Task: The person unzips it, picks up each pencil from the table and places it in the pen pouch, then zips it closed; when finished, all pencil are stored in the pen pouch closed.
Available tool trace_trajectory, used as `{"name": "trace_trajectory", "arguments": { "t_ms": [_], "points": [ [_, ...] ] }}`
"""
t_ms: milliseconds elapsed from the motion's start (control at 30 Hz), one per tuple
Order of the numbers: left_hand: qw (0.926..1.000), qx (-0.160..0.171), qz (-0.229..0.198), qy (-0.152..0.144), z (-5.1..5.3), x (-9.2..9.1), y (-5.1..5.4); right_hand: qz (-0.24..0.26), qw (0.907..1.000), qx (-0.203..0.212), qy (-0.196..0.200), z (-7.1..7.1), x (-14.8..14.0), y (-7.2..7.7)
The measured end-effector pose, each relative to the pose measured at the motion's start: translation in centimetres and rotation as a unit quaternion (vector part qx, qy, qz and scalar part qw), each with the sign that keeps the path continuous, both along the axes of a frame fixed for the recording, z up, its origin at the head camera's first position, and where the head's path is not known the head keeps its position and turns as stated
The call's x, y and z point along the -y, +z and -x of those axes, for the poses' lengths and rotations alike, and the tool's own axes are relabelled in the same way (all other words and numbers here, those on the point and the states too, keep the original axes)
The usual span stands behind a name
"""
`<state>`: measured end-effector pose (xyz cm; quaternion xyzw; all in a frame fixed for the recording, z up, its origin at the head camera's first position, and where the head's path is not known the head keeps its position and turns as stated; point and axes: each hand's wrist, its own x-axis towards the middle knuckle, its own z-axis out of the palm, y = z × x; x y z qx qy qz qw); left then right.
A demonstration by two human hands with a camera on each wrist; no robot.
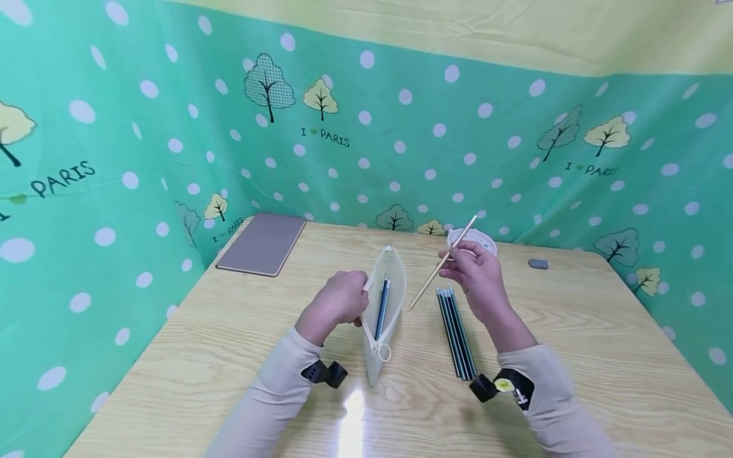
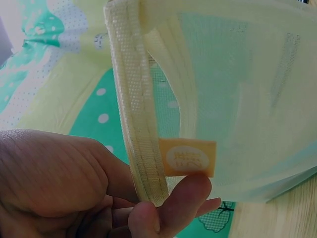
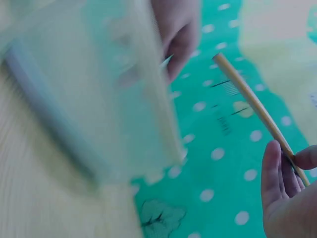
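Note:
My left hand [image 1: 342,298] grips the left edge of a pale mesh zip pouch [image 1: 402,280], which stands open at the top. Inside the pouch lie dark pencils [image 1: 382,308]. In the left wrist view, the fingers and thumb of my left hand [image 2: 148,198] pinch the pouch's edge binding [image 2: 136,104] beside a small orange tag [image 2: 190,157]. My right hand [image 1: 475,277] holds a gold-coloured stick [image 1: 426,284] slantwise, its lower end just right of the pouch. The right wrist view shows the stick [image 3: 252,101] pinched between thumb and fingers of my right hand [image 3: 292,193].
A row of dark pencils [image 1: 456,334] lies on the wooden table [image 1: 229,356] below my right hand. Behind that hand is a white round container [image 1: 485,242]. A grey notebook [image 1: 262,244] lies at the back left, and a small grey eraser [image 1: 538,264] at the back right.

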<state>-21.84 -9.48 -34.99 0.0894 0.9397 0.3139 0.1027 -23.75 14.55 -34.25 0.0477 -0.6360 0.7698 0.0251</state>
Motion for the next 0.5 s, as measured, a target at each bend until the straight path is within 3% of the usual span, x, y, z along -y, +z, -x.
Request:
{"name": "trace_trajectory", "arguments": {
  "t_ms": [200, 500],
  "points": [
    [1.0000, -0.004, 0.008, -0.001, 0.0, -0.1, 0.0, 0.069, 0.9976, -0.007, -0.011, -0.3, 1.5, 1.1],
    [0.9999, -0.009, 0.013, -0.005, 0.1, -0.1, 0.2, 0.081, 0.9967, -0.007, 0.005, -1.2, 1.8, 1.1]
  ]
}}
